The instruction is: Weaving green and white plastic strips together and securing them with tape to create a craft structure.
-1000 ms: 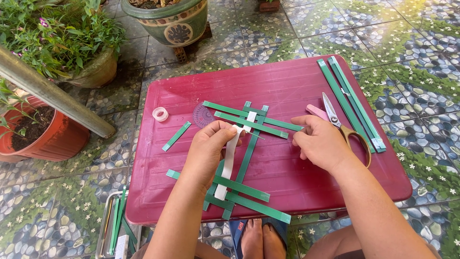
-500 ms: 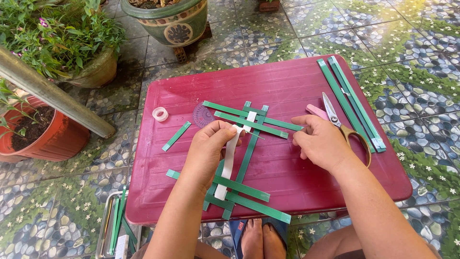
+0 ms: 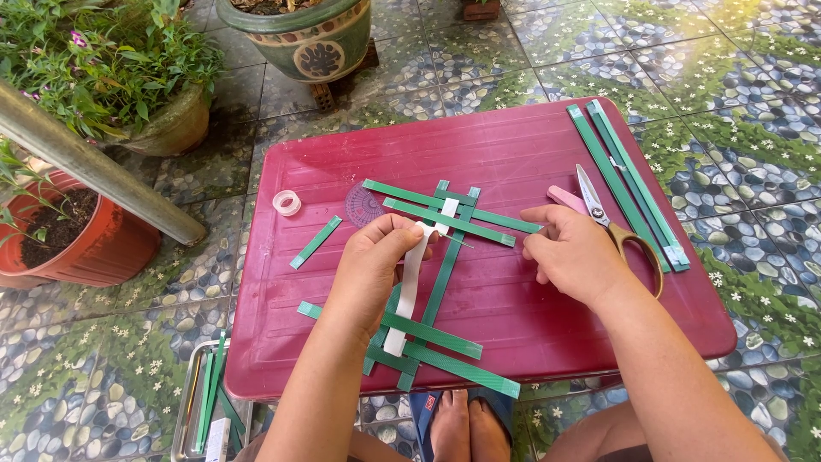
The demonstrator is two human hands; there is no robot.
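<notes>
While the left hand (image 3: 376, 257) pinches the white strip (image 3: 409, 287), the loosely curled, empty right hand (image 3: 575, 254) rests beside it.

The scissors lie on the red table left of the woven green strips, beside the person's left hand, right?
Not quite. The head view shows the scissors on the red table to the right of the woven green strips, beside the right hand, not the left.

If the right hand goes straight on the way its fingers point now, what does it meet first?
The right hand points left, so it would probably first meet the ends of the crosswise green strips in the woven lattice, close to its fingertips. How high the hand is above the table is unclear.
</notes>
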